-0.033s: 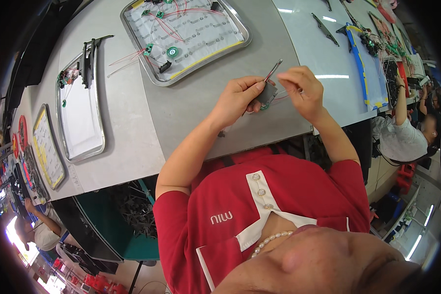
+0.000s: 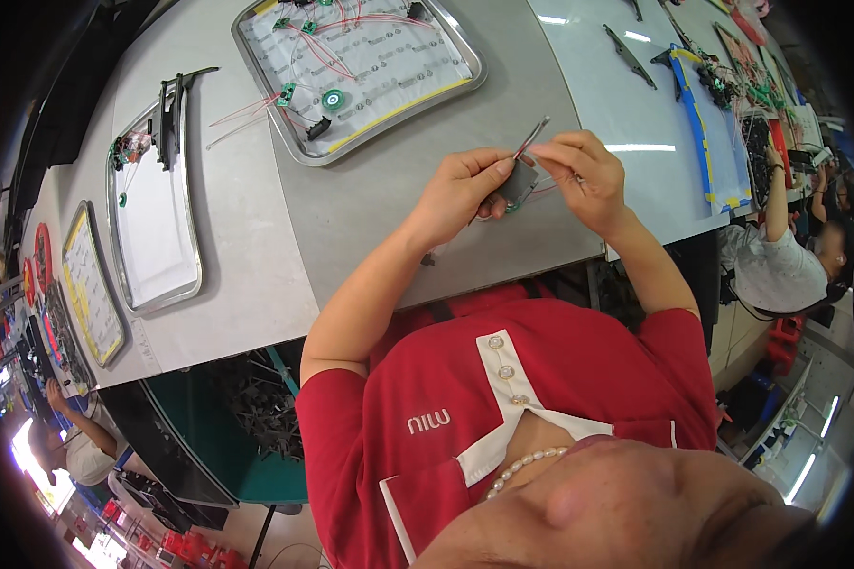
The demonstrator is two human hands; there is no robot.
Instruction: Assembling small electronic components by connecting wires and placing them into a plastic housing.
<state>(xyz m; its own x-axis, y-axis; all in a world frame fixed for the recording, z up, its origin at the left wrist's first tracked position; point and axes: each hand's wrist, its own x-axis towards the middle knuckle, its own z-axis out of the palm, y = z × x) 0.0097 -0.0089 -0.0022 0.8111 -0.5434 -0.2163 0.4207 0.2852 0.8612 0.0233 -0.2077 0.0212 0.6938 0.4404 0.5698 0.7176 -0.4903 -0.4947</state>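
My left hand is closed around a small dark grey housing, its thumb pressed on the upper edge. A slim, shiny metal tool sticks up past the thumb, apparently pinched in the same hand; its exact kind is unclear. Beneath the housing shows a bit of green circuit board, with thin red wire running from it toward my right hand. The right thumb and forefinger are drawn together beside the metal tool. Whatever they hold is too small to make out.
Ahead lies a metal tray with green boards, red wires and black parts. Two more trays are at the left, and a blue-edged tray is at the right. A teal bin of black parts stands below the table edge. People work on both sides.
My right hand has shifted slightly left, bringing its fingertips closer to the metal tool. The left hand keeps its hold on the housing.
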